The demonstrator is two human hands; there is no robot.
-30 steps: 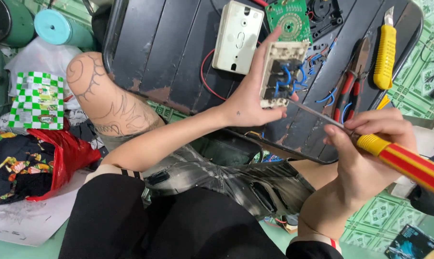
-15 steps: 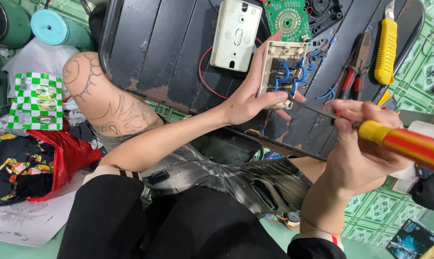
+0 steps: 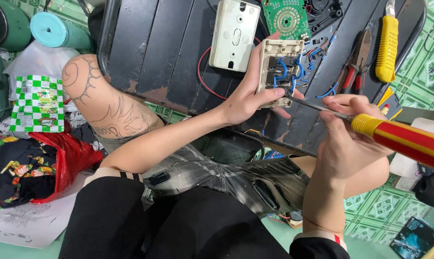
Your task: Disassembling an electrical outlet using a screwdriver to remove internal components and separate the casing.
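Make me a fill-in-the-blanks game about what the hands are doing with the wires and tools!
1. The left hand holds a cream switch box with ____ wires inside.
2. The right hand holds a screwdriver with a red and ____ handle.
3. The screwdriver's metal tip points into the ____.
4. The yellow utility knife lies beside the pliers, which have ____ handles.

Missing words: blue; yellow; switch box; red

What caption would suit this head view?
Left hand holds an opened switch box; right hand puts a screwdriver to its blue wiring.
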